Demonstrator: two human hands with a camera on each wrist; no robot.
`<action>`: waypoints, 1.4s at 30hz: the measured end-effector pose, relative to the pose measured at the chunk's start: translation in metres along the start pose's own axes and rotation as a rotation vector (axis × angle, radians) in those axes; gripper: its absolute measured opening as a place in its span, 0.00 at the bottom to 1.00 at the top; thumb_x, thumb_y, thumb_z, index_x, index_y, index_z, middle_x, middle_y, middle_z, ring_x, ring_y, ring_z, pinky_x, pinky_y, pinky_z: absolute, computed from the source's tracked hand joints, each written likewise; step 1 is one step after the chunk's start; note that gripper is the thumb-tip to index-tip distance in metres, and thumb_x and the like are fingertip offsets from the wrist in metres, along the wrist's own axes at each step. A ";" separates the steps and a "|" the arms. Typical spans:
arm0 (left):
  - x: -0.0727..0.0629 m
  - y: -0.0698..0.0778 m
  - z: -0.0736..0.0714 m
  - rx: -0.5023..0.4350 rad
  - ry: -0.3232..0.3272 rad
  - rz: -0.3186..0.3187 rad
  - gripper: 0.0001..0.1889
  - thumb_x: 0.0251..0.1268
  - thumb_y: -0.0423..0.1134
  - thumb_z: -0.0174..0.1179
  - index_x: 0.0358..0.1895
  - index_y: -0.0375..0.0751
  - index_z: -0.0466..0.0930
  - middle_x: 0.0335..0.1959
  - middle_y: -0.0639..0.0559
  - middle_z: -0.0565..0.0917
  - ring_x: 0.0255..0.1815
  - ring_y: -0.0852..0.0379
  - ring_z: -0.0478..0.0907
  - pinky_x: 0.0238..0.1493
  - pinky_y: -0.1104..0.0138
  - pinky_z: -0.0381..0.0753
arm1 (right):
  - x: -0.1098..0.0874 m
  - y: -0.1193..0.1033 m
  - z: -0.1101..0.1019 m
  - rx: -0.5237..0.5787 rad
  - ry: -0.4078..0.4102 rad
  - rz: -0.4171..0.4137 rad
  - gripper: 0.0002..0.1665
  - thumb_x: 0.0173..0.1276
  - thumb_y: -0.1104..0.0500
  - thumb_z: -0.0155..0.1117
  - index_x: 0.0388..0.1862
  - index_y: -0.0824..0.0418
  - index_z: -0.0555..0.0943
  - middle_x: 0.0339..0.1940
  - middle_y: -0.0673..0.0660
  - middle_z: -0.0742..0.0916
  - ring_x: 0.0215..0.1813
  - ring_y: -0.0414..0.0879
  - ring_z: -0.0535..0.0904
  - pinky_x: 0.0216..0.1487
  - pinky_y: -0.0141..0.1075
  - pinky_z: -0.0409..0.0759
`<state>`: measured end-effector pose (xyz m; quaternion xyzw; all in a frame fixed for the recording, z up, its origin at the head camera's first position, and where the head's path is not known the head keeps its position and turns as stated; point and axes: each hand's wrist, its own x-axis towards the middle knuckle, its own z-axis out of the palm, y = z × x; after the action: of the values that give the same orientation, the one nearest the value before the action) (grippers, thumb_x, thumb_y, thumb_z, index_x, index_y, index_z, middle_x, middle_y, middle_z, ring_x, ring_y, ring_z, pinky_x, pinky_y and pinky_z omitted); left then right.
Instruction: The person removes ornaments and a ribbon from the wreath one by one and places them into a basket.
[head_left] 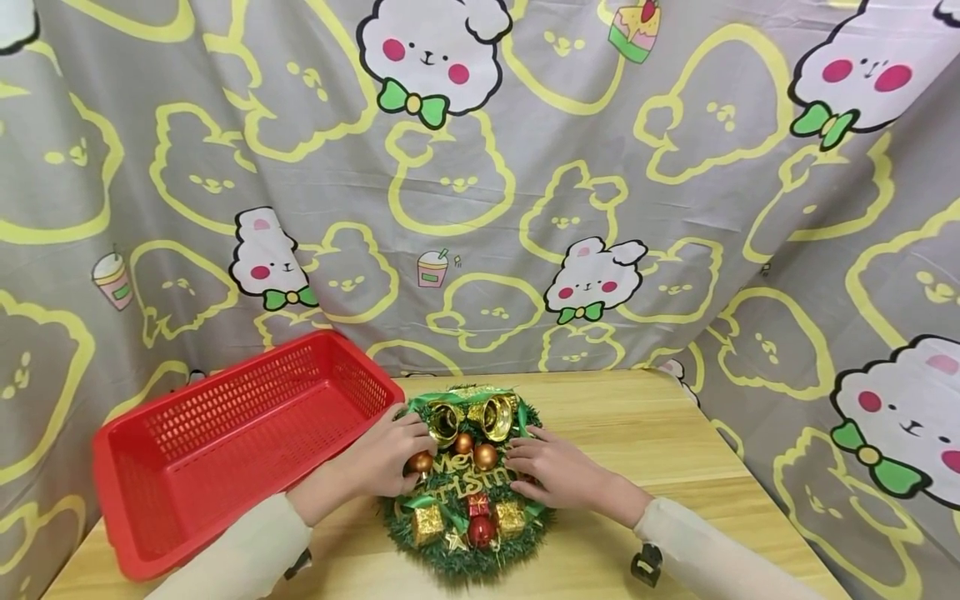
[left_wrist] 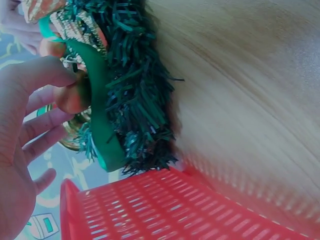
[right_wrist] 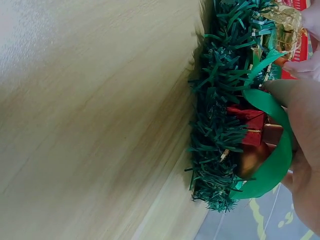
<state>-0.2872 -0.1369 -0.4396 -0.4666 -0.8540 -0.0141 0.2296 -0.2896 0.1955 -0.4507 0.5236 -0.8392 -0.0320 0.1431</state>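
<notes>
A round green tinsel Christmas wreath lies on the table, with gold bells, gold lettering, small gift boxes and shiny balls among its tinsel. At its left side my left hand holds an orange ball ornament between thumb and fingers, beside a green ribbon. My right hand rests on the wreath's right side with its fingers extended. In the right wrist view its thumb lies by another green ribbon, near a red gift box; the other fingertips are partly hidden.
A red perforated plastic basket stands to the left, close by the wreath and my left forearm. The wooden table extends to the right. A grey patterned curtain hangs behind the table and along its sides.
</notes>
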 end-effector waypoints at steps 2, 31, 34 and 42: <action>0.001 0.000 -0.002 0.005 0.014 0.004 0.18 0.42 0.45 0.77 0.40 0.52 0.84 0.37 0.59 0.84 0.45 0.56 0.78 0.59 0.46 0.73 | 0.000 0.000 -0.001 0.002 0.000 -0.001 0.19 0.76 0.48 0.60 0.55 0.58 0.86 0.54 0.54 0.90 0.65 0.53 0.82 0.70 0.57 0.73; 0.006 -0.020 -0.047 -0.019 0.138 -0.070 0.17 0.44 0.45 0.77 0.40 0.52 0.83 0.38 0.57 0.82 0.46 0.54 0.76 0.54 0.53 0.73 | 0.000 -0.001 0.001 0.022 -0.009 0.010 0.20 0.76 0.47 0.60 0.55 0.58 0.86 0.54 0.54 0.90 0.65 0.53 0.82 0.70 0.55 0.73; 0.006 -0.025 -0.054 -0.011 0.164 -0.078 0.17 0.43 0.44 0.77 0.39 0.53 0.83 0.38 0.58 0.83 0.46 0.53 0.77 0.55 0.52 0.74 | -0.001 -0.001 0.001 0.024 -0.013 0.015 0.20 0.77 0.48 0.59 0.56 0.58 0.86 0.54 0.53 0.90 0.65 0.52 0.82 0.70 0.55 0.73; 0.005 -0.042 -0.078 0.009 0.259 -0.113 0.19 0.40 0.42 0.77 0.39 0.49 0.84 0.38 0.55 0.84 0.45 0.50 0.78 0.55 0.48 0.74 | -0.001 -0.002 0.001 0.032 -0.003 0.014 0.20 0.77 0.48 0.59 0.55 0.58 0.87 0.54 0.54 0.90 0.64 0.52 0.82 0.70 0.56 0.74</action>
<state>-0.2934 -0.1750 -0.3603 -0.4110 -0.8423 -0.0833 0.3387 -0.2883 0.1953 -0.4523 0.5200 -0.8435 -0.0182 0.1336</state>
